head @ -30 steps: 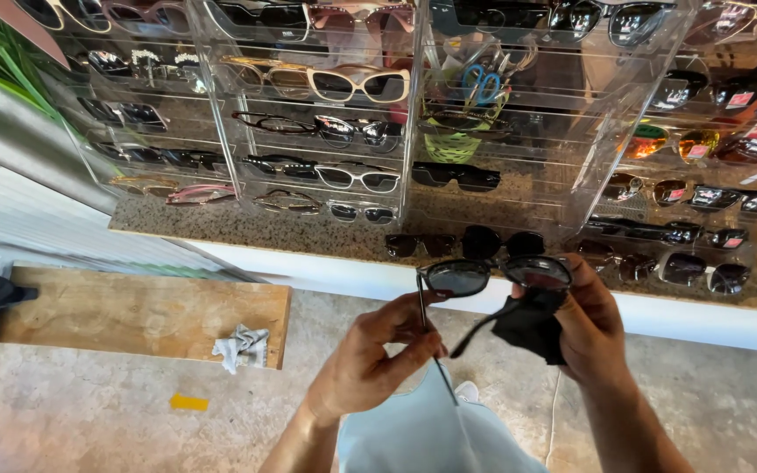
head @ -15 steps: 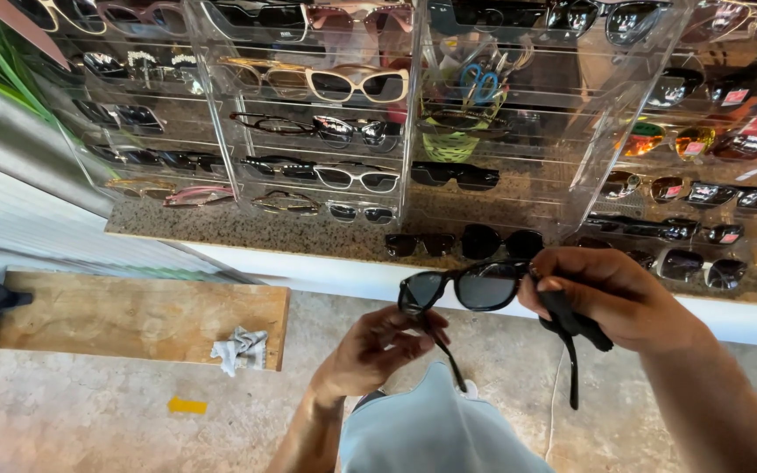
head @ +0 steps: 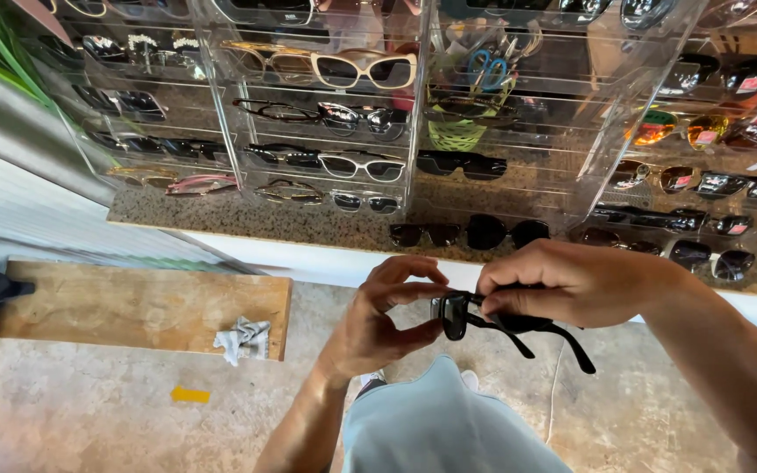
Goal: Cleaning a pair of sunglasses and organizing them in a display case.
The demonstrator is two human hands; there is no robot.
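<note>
Both hands have drawn together since half a second ago, the right hand (head: 571, 282) now clamped over the sunglasses (head: 484, 320), the left hand (head: 378, 320) pinching one lens, arms dangling below, seemingly being wiped.

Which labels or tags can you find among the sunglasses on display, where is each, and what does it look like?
Tags: small pink-red squares on dark glasses, upper right of the clear display case.
Tags: small pink-red, on pairs lower right.
Tape: yellow strip on the floor.
No screens or signs.
</note>
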